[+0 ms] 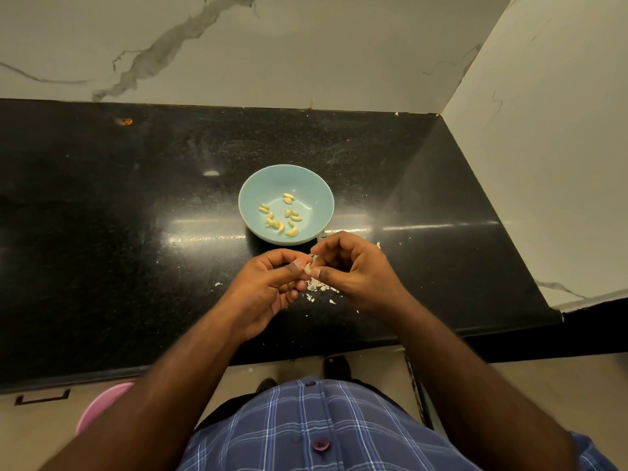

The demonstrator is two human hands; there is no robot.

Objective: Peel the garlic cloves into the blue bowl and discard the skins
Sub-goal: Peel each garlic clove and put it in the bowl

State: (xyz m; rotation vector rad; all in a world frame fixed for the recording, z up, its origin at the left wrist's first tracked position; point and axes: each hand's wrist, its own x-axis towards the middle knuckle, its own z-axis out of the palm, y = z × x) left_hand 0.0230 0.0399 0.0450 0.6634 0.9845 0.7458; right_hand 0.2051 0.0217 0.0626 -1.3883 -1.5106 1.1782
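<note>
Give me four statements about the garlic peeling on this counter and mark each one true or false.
1. Peeled cloves lie in the blue bowl. True.
2. The left hand and right hand pinch one garlic clove between them. True.
3. The skins lie inside the bowl. False: they lie on the black counter, under the hands.
4. The bowl stands at the counter's left end. False: it stands near the middle, just beyond the hands.

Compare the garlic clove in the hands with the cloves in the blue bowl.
The held clove is pinched between the left hand and right hand, above the counter; the peeled cloves lie loose in the blue bowl. The held clove is mostly hidden by fingers; the bowl cloves show whole. Both look pale yellow.
</note>
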